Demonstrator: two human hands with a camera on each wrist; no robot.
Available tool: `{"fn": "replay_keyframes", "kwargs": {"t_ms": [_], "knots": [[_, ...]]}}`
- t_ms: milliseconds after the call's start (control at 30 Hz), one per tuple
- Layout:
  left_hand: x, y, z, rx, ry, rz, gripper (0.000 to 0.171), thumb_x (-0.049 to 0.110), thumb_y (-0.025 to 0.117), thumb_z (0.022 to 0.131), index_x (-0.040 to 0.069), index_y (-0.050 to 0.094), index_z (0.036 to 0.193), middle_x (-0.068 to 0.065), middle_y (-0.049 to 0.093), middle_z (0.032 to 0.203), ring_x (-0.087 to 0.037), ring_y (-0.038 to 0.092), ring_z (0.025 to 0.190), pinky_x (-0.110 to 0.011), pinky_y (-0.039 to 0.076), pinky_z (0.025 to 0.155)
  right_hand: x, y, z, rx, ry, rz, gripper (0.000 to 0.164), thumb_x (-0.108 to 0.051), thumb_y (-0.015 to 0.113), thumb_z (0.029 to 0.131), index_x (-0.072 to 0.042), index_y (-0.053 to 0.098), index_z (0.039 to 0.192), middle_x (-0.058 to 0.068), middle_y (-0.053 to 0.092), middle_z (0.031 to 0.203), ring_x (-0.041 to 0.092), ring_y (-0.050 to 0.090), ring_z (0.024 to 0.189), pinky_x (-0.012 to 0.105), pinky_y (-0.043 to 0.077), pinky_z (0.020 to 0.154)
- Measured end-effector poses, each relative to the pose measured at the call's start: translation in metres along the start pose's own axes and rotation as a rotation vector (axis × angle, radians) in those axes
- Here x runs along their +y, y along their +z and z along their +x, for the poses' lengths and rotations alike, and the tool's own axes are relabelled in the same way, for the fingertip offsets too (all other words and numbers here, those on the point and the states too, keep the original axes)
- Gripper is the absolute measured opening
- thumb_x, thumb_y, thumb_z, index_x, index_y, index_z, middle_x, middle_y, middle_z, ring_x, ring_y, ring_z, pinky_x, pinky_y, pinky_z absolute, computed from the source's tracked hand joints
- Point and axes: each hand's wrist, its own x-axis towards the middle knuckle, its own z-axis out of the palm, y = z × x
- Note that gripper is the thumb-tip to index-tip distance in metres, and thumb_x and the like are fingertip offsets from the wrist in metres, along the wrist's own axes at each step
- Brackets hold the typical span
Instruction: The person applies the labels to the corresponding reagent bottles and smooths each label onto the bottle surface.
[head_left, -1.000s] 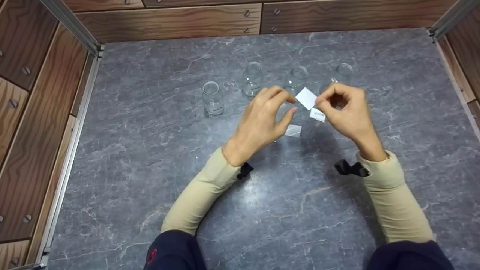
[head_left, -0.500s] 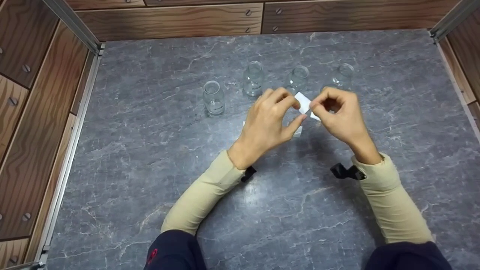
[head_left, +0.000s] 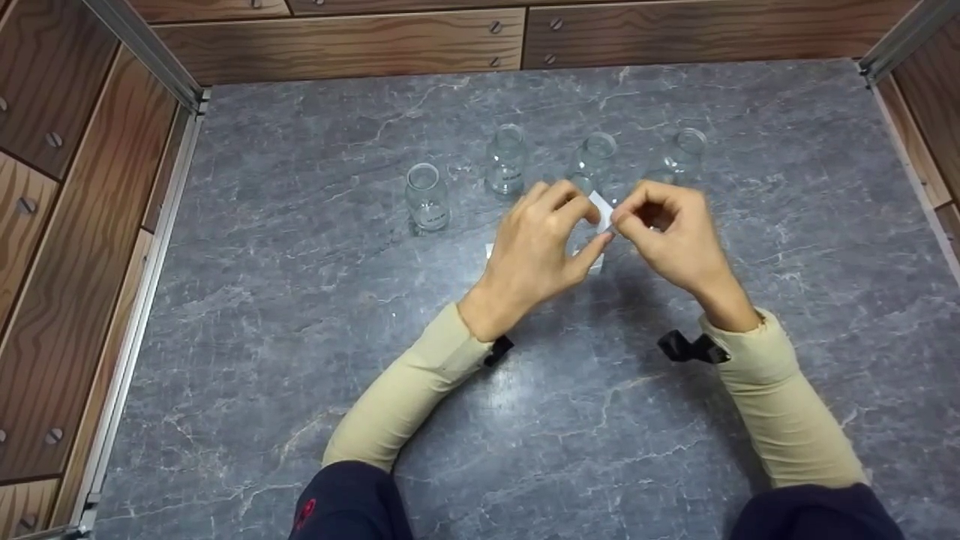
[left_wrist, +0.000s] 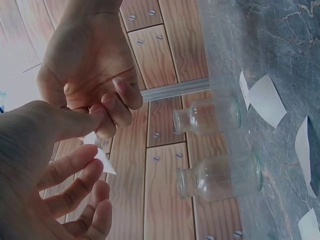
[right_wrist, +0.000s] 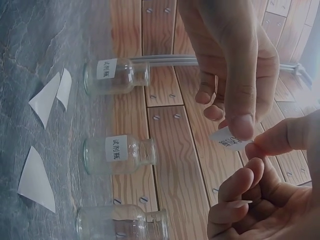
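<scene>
Two fingers of the right hand (head_left: 669,236), thumb and index, pinch the held label (head_left: 601,208) at its right edge. Left hand (head_left: 529,251) at the label's left side: thumb and index spread, tips right at the paper; cannot tell whether they grip it too. Held label small, white, raised above the table (head_left: 562,450); dark print shows on one face in the right wrist view. Below it, loose white paper slips (left_wrist: 268,102) lie on the table. Four clear glass bottles, all upright: leftmost bottle (head_left: 427,202) well to the label's left; second bottle (head_left: 507,161) left and beyond; third bottle (head_left: 594,161) directly beyond; fourth bottle (head_left: 682,156) beyond and right. Farthest beyond it: wood-patterned panels (head_left: 337,45).
</scene>
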Motion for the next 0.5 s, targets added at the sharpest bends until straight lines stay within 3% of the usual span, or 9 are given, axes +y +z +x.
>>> {"fn": "replay_keyframes", "kwargs": {"t_ms": [500], "knots": [[-0.0004, 0.0028, -0.0004, 0.027, 0.015, -0.014, 0.010, 0.019, 0.077, 0.097, 0.010, 0.078, 0.099, -0.002, 0.071, 0.100, -0.021, 0.063, 0.089, -0.028, 0.053, 0.081, -0.0004, -0.0011, -0.0001, -0.017, 0.032, 0.017, 0.012, 0.010, 0.066, 0.094, 0.007, 0.075, 0.087, 0.001, 0.070, 0.079, 0.007, 0.059, 0.066, 0.019, 0.049, 0.057]]}}
